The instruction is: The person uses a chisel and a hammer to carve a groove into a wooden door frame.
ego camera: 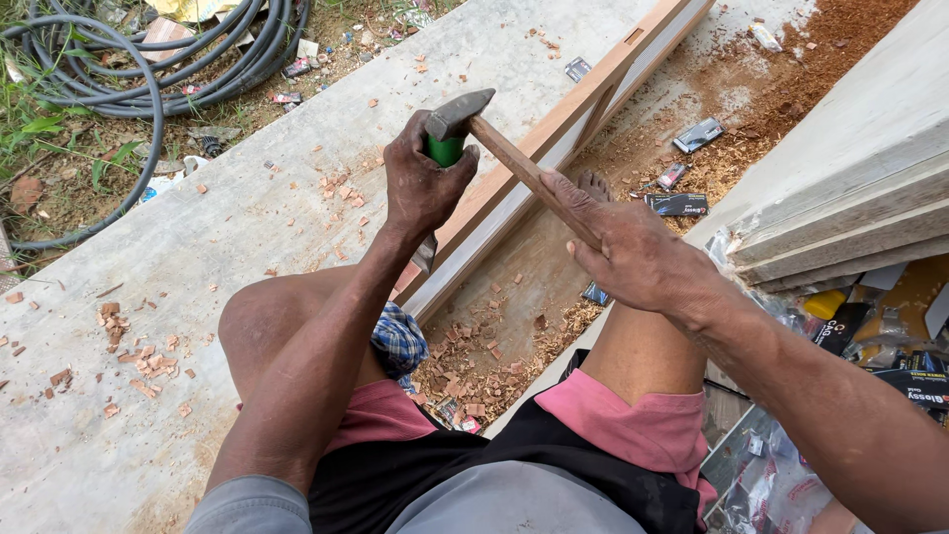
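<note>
- Hammer (494, 133) sits raised over the long wooden frame piece (554, 133), its metal head directly above the green-handled chisel (445, 150) and its wooden handle running down and to the right.
- Right hand (633, 257) is closed around the lower end of the hammer handle, on the right of the frame piece.
- Left hand (420, 183) is wrapped tight around the green chisel handle; the chisel's metal blade shows below the hand, pointing down at the near edge of the frame piece.
- Frame piece runs diagonally from the top right toward the person's knees, lying on the concrete slab (198, 267); a small slot is cut near its far end.
- Wood chips (474, 366) are piled against the near side of the frame piece, and more lie scattered on the slab to its left.
- Bare foot (593, 183) rests just behind the frame piece, close under the hammer handle.
- Black hose coils (148, 69) lie far left of the frame piece; small packets (677, 203) lie in the sawdust to its right.
- Risk, as I judge it: the hammer head looks barely wider than the chisel's top, and the left fingers sit right beneath it, so a glancing blow could land on the knuckles.
- Second risk: a slipped chisel could travel toward the knee or the foot, since both are near the blade's line.
</note>
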